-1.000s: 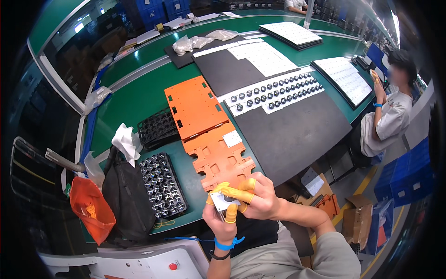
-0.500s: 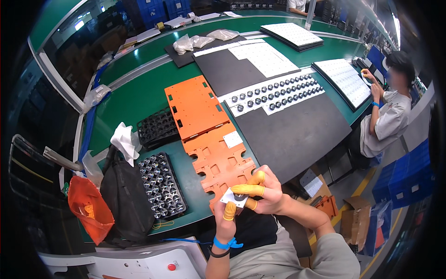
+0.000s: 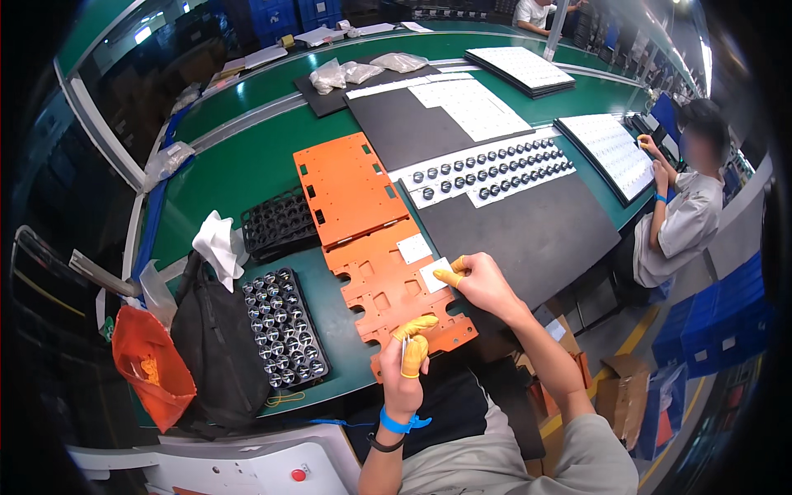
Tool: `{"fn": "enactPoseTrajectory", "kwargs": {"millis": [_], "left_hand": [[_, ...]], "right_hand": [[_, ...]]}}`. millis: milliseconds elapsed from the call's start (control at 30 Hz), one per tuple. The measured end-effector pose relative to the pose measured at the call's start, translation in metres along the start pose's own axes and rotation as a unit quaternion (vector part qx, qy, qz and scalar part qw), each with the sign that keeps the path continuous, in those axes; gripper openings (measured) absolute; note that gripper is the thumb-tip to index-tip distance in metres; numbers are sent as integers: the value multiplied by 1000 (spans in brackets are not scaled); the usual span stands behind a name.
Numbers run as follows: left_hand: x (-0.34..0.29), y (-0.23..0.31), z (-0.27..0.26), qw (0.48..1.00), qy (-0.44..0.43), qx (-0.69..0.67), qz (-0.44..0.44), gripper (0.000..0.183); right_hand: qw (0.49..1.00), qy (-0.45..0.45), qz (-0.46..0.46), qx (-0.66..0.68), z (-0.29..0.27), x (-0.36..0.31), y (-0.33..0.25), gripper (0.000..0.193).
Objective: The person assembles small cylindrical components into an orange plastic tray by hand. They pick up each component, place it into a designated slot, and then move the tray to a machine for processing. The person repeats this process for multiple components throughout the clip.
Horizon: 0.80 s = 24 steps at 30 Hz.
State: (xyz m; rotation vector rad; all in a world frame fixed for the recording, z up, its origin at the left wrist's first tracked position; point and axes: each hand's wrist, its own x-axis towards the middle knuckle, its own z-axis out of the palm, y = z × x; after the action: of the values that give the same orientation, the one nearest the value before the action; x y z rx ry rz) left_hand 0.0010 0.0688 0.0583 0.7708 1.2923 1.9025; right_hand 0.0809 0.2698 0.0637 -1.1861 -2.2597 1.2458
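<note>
My right hand [image 3: 480,285], with yellow finger cots, pinches the edge of a white square plate [image 3: 434,277] over the orange fixture [image 3: 404,299]. A second white square plate [image 3: 414,248] lies on the fixture just beyond it. Near the fixture's front edge is my left hand [image 3: 406,356], its yellow-covered thumb and fingers closed on something thin and pale, mostly hidden. Left of the fixture stands a black tray [image 3: 322,367] of black round parts with shiny tops. To the right, rows of black round parts [image 3: 483,191] sit on white plates.
The fixture's raised orange panel [image 3: 346,188] lies beyond. A dark mat [image 3: 528,235] covers the right side of the bench. At left are another black tray [image 3: 276,227], a black bag [image 3: 219,355] and an orange pouch [image 3: 153,371]. A co-worker [image 3: 685,198] handles parts at right.
My hands have parted from the white plate with a black round part that they held together. My right hand has moved forward over the fixture with a white plate; my left has stayed near.
</note>
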Motion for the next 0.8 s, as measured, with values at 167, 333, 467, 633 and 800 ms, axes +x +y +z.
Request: {"fn": "enactPoseTrajectory", "kwargs": {"millis": [167,333,467,633,800], "left_hand": [[0,3,2,1000,7,23,1,47],[1,4,7,1000,18,10,-5,46],[-6,-8,1,996,13,-80,-23,52],[-1,-2,4,963,-3,-262,-63,48],[11,2,3,951,-9,-300,-78,40]], "right_hand": [[990,-108,-19,-86,-7,10,-19,42],[972,-200,-38,-116,-18,34,-13,50],[940,-308,43,-139,-26,50,-31,37],[924,-348,59,-146,-30,65,-27,45],[925,-349,72,-129,-29,65,-28,48]]}}
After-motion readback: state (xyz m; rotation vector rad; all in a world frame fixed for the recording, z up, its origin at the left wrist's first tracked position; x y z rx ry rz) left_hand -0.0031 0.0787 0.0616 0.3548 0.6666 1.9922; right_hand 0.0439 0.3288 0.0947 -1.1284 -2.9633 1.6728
